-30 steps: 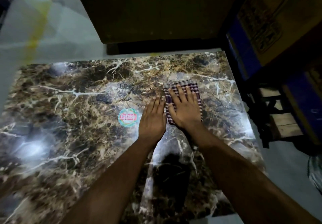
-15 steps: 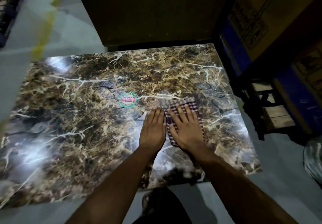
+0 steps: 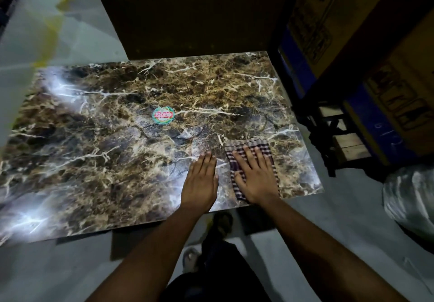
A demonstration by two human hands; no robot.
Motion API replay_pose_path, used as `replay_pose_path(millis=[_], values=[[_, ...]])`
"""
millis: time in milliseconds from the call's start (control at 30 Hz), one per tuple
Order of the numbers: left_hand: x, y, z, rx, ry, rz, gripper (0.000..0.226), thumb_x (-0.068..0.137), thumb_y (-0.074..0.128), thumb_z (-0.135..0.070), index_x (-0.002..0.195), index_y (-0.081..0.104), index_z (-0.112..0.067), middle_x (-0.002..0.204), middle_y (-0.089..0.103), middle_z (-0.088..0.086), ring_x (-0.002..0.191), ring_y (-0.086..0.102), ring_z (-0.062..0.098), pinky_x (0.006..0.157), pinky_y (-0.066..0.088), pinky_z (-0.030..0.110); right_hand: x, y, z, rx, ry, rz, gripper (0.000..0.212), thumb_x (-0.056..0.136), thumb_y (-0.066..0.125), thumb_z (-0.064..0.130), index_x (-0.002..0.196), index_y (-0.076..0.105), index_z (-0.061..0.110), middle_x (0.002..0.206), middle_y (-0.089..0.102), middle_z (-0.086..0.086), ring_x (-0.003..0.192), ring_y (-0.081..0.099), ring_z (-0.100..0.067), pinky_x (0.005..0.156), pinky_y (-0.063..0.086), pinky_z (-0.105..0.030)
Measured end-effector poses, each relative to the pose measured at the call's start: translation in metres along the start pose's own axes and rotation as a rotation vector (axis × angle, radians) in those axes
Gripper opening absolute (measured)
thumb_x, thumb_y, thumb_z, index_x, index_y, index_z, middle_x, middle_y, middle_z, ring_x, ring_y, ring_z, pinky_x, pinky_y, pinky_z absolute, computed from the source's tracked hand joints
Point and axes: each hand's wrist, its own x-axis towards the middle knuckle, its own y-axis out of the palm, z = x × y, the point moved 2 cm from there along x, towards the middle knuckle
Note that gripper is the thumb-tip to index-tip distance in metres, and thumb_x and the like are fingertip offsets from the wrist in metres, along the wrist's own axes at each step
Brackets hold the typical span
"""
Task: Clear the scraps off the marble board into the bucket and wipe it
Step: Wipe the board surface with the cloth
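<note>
Wiping stroke pulled back to the near right corner of the board

My right hand (image 3: 254, 177), spread flat, presses the cloth (image 3: 252, 147); a second ago it worked farther in, beside the sticker (image 3: 163, 115); my left hand (image 3: 201, 181) lies flat on the board (image 3: 94, 137), fingers together; no scraps show, no bucket in view; I judge wiping nearly done.

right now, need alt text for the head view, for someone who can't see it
Seen from above, the right hand presses a checked cloth flat on a brown marble board, near its right edge. The left hand lies flat on the bare marble beside it, and a round sticker sits mid-board.
</note>
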Motion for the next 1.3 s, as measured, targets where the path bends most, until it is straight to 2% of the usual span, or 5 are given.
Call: replay_pose_path(millis=[533,733,967,1133,1300], values=[[0.041,0.011,-0.057,-0.005,0.046,0.072,0.059,0.106,0.028,-0.035,0.160,0.018,-0.013,0.168,0.013,0.007,0.155,0.007,0.024,0.126,0.004,0.041,0.031,-0.019,-0.054,0.081,0.210,-0.072,0.072,0.092,0.018,0.061,0.160,0.015,0.039,0.170,0.013,-0.003,0.156,0.004,-0.033,0.124,0.006,-0.051],[0.090,0.007,-0.067,-0.028,-0.051,0.037,0.059,0.108,0.025,-0.033,0.161,0.009,-0.015,0.169,0.004,0.004,0.156,-0.002,0.021,0.123,-0.008,0.036,0.030,-0.022,-0.061,0.009,-0.073,-0.012,0.067,0.097,0.022,0.059,0.160,0.009,0.041,0.170,0.009,0.001,0.157,0.000,-0.027,0.125,-0.002,-0.044],[0.139,0.004,-0.064,-0.022,-0.107,0.035,0.058,0.107,0.026,-0.034,0.160,0.014,-0.014,0.169,0.009,0.005,0.156,0.001,0.021,0.126,0.003,0.038,0.126,-0.036,-0.066,0.076,0.085,-0.071,0.068,0.096,0.033,0.057,0.160,0.017,0.039,0.168,0.018,-0.004,0.156,0.007,-0.033,0.125,0.007,-0.051],[0.176,-0.001,-0.061,-0.052,-0.166,0.012,0.058,0.108,0.025,-0.036,0.160,0.014,-0.015,0.169,0.008,0.003,0.156,0.001,0.019,0.127,0.004,0.039,0.140,-0.044,-0.090,0.006,-0.210,-0.019,0.066,0.098,0.028,0.058,0.160,0.013,0.042,0.169,0.014,0.001,0.157,0.004,-0.026,0.126,0.002,-0.046],[0.216,-0.005,-0.055,-0.040,-0.171,-0.006,0.057,0.107,0.027,-0.035,0.160,0.017,-0.016,0.168,0.013,0.003,0.155,0.006,0.019,0.126,0.006,0.038,0.218,-0.060,-0.099,0.059,-0.021,-0.045,0.067,0.097,0.030,0.057,0.160,0.013,0.040,0.170,0.011,-0.001,0.157,0.003,-0.031,0.124,0.001,-0.047]])
